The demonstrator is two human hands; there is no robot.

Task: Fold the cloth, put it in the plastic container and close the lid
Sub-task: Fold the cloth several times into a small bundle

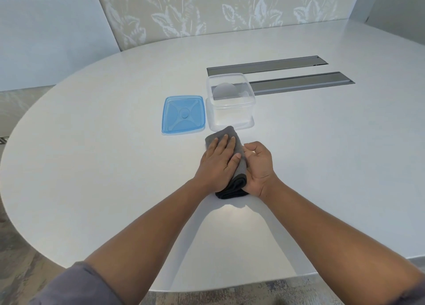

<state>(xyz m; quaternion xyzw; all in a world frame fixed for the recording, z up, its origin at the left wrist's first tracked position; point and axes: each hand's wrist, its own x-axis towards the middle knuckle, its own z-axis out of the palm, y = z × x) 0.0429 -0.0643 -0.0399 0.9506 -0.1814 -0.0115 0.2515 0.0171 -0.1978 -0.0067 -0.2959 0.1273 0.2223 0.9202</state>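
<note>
A dark grey cloth (232, 133) lies folded into a narrow strip on the white table (103, 166), just in front of the container. My left hand (218, 162) presses flat on top of it, fingers together. My right hand (258, 166) cups the cloth's right edge, palm turned toward it, fingers curled. The clear plastic container (230, 102) stands open and empty behind the cloth. Its blue lid (183, 114) lies flat on the table to the container's left.
Two long grey metal cable slots (299, 82) are set into the table top behind and to the right of the container. The table's rounded edge runs along the left and near side, with patterned floor below.
</note>
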